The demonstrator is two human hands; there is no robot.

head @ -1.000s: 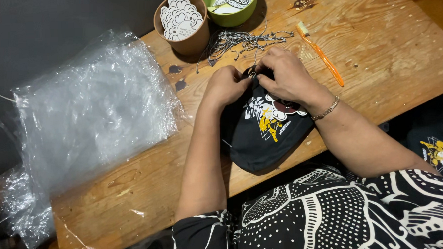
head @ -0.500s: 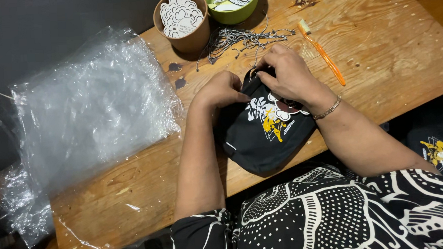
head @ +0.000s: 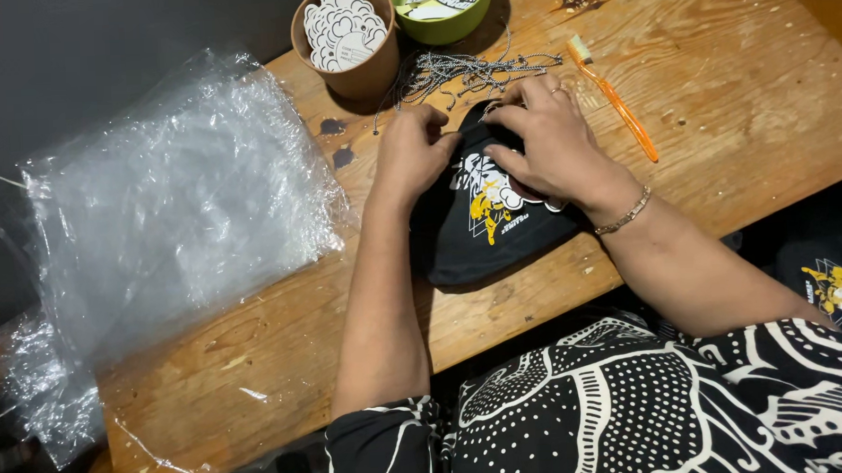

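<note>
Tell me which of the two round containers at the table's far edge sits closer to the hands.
The brown cup, filled with white cut-out tags. It stands just beyond the left hand, while the green bowl sits further back, partly cut off by the picture's top edge.

Both hands rest on a folded black garment (head: 496,228) with a white and yellow print, the left hand (head: 415,152) pinching its upper edge and the right hand (head: 544,136) pressing fingers just beside it. Just beyond the fingertips lies a tangle of thin ball chains (head: 466,71), with a brown cup of white tags (head: 344,36) and a green bowl (head: 441,7) farther out. An orange toothbrush (head: 616,102) lies near the right hand, and a heap of clear plastic bags (head: 169,200) spreads well off the left hand.
</note>
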